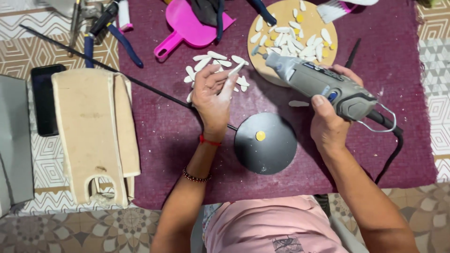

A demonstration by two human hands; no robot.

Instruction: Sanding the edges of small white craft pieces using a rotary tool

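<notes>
Left hand (pixel 213 93) pinched a thin white petal piece (pixel 234 71), likely light and brittle, best held edgewise; right hand (pixel 328 122) gripped a rigid grey rotary tool (pixel 318 84).

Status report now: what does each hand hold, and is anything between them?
Left hand pinches a white petal piece. Right hand grips grey rotary tool, tip near the piece. Nothing between them; loose white pieces beside.

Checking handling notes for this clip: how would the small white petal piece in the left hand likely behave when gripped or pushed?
The white piece looks thin and flat, so probably very light and easy to scatter, like the loose pile beside the left hand. Pinched at one end by fingertips, it holds its shape, suggesting stiffness. Being so thin, it may snap under pressure.
</notes>
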